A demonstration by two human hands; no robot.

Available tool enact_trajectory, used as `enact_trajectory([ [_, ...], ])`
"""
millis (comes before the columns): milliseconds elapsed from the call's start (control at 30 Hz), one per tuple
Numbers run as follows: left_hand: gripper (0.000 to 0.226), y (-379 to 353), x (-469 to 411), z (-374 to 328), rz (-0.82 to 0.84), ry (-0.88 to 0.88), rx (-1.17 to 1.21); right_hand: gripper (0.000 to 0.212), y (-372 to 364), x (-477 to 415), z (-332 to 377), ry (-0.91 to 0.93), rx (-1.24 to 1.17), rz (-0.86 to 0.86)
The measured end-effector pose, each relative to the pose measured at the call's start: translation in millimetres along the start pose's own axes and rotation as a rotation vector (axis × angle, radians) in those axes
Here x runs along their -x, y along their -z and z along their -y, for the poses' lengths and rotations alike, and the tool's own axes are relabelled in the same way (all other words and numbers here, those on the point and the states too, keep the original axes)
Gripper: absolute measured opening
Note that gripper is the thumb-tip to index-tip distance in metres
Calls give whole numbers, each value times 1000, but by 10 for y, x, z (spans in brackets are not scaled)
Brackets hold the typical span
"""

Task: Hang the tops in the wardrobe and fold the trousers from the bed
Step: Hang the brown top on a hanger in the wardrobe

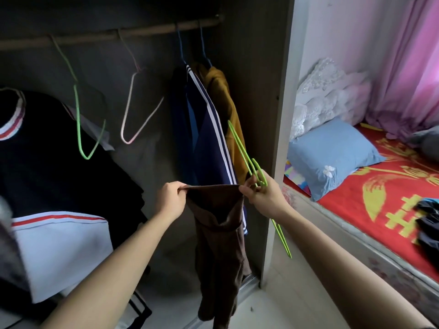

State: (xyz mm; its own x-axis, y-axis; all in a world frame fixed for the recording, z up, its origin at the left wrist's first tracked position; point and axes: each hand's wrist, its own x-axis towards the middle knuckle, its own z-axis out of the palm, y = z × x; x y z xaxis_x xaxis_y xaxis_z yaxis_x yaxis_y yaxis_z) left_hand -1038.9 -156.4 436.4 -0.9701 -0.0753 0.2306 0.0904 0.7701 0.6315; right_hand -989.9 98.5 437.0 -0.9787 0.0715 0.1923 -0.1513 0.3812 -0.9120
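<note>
A brown top point(219, 238) hangs in front of the open wardrobe, stretched by its upper edge between my two hands. My left hand point(171, 200) pinches the left corner. My right hand point(262, 195) pinches the right corner and also holds a green wire hanger point(247, 160), whose lower end sticks out below my wrist. Above runs the wardrobe rail point(142, 30), carrying an empty green hanger point(79, 119), an empty pink hanger point(135, 115), a navy striped top point(209, 138) and a mustard top point(225, 108). Dark clothes point(427, 224) lie on the bed at the right.
A black jacket with red and white trim point(47, 162) fills the wardrobe's left side. The grey wardrobe side panel point(278, 138) stands right beside my right hand. The bed has a red and gold cover point(380, 186) and a blue pillow point(332, 157); pink curtains point(408, 67) hang behind.
</note>
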Motion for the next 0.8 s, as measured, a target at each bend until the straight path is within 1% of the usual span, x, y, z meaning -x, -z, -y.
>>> enact_trajectory([
  [67,25,-31,26,-78,127,170,311,18,-60,11,-26,-2,-7,23],
  [100,24,-51,39,-122,208,232,406,19,-86,15,-33,-5,6,26],
  [167,16,-98,72,-184,348,229,408,22,-104,22,-38,-8,36,30],
  [233,4,-149,86,-197,399,129,314,23,-90,26,-58,-12,41,32],
  [267,8,-180,73,-183,375,66,232,23,-70,34,-58,-17,41,27],
  [333,14,-226,28,-165,223,-2,95,22,-17,63,-23,-23,30,11],
  [367,13,-232,8,-168,145,11,77,22,18,90,17,-29,3,11],
  [433,13,-250,-49,-183,41,75,87,31,93,136,103,-76,-56,25],
  [500,20,-269,-92,-209,20,149,114,36,176,182,172,-96,-69,51],
  [600,23,-288,-153,-225,22,236,154,36,291,240,249,-62,-9,90],
  [700,20,-309,-215,-183,11,262,174,38,379,296,345,-45,86,129],
  [800,17,-315,-257,-126,3,255,152,38,378,354,375,-70,128,222],
])
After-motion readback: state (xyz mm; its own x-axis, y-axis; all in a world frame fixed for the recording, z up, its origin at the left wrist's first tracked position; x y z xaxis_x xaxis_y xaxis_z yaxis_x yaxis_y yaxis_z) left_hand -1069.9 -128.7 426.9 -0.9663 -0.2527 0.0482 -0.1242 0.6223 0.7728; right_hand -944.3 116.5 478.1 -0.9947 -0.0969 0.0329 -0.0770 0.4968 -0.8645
